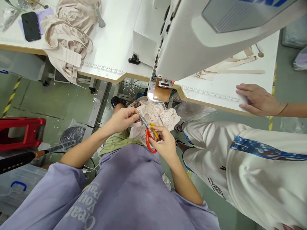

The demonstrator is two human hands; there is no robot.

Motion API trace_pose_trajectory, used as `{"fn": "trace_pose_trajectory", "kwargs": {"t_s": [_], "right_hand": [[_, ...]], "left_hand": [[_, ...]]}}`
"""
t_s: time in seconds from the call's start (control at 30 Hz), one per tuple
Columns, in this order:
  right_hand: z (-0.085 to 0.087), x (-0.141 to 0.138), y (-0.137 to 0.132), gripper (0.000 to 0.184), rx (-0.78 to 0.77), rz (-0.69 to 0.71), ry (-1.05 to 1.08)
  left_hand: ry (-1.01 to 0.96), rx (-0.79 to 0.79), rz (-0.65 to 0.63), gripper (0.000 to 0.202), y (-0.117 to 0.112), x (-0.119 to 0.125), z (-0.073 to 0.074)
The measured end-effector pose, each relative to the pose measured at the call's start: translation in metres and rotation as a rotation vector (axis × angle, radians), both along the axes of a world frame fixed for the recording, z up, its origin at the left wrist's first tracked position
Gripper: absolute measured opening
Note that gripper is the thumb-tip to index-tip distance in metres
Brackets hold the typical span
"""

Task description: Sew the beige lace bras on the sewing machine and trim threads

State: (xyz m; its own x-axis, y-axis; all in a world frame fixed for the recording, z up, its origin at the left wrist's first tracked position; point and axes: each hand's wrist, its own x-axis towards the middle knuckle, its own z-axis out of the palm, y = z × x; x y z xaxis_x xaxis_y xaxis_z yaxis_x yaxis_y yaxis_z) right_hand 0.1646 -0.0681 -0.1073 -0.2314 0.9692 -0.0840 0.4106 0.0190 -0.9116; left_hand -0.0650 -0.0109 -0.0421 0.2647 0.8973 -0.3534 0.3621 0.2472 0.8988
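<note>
My right hand (165, 142) holds scissors (147, 125) with one red and one yellow handle. Their blades point up and to the left, at the fingers of my left hand (126, 118). Those fingers are pinched on the edge of a beige lace bra (155, 111), which lies over my lap just below the sewing machine arm. The blade tips are close to the left fingertips; whether they are cutting I cannot tell. Above the garment is the rounded end of the machine bed (161, 92), with a brown plate on it.
A white sewing machine (192, 38) overhangs the white table (115, 41). More beige lace garments (67, 35) and a black phone (31, 26) lie at left, beige straps (230, 67) at right. A co-worker's hand (261, 99) rests on the table's right edge. A red stool (26, 132) stands left.
</note>
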Motion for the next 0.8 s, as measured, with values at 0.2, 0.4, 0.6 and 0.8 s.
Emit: {"fn": "trace_pose_trajectory", "kwargs": {"t_s": [0.2,0.4,0.6,0.8], "right_hand": [[-0.004,0.006,-0.006,0.037,-0.071,-0.047,-0.016],[-0.005,0.008,-0.012,0.034,-0.105,-0.084,0.002],[-0.01,0.028,-0.017,0.034,-0.127,-0.155,0.037],[-0.013,0.086,0.022,0.042,-0.113,-0.216,-0.093]], "left_hand": [[0.023,-0.007,-0.004,0.032,-0.001,0.0,0.002],[0.021,0.01,0.013,0.037,-0.001,0.001,-0.005],[-0.049,0.042,0.066,0.031,-0.001,-0.001,-0.006],[0.272,0.343,0.07,0.023,-0.001,-0.009,-0.014]]}}
